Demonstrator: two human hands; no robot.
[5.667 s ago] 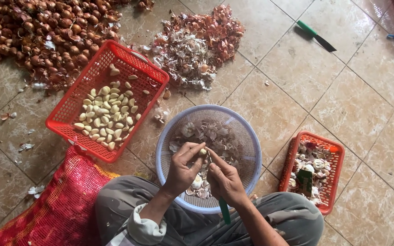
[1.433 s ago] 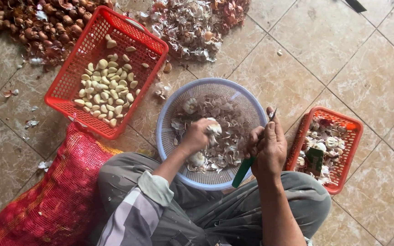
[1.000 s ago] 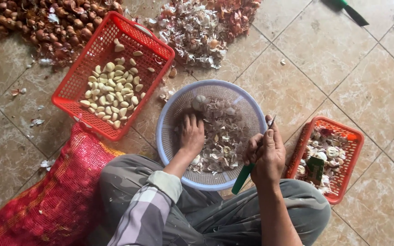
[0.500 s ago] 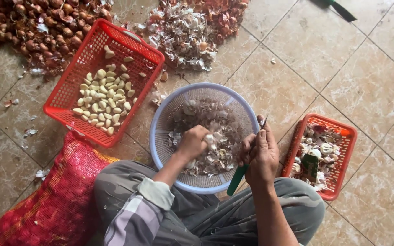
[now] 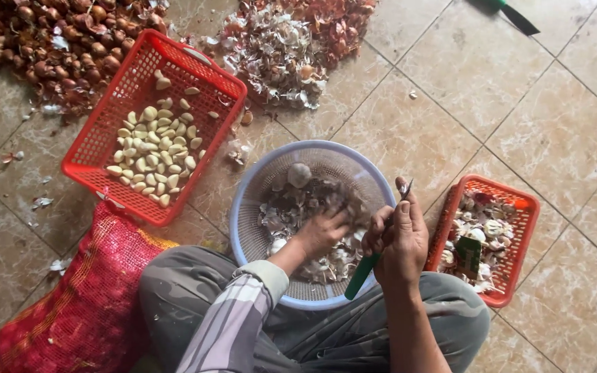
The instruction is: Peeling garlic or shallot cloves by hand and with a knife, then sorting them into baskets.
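Big red basket point(image 5: 98, 148) of peeled cloves point(image 5: 155, 155) sits upper left, unpeeled bulbs point(image 5: 50, 41) heaped beyond it, papery skins point(image 5: 278, 55) piled nearby, red mesh sack point(image 5: 84, 311) lower left.

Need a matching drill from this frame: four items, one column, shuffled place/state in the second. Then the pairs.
1. large red basket
2. round blue strainer
3. small red basket
4. green-handled knife

A. gripped in the right hand
B. holds peeled pale cloves
C. left hand reaching inside it
D. on the tile by the right knee, skins inside

Pairs: 1-B, 2-C, 3-D, 4-A
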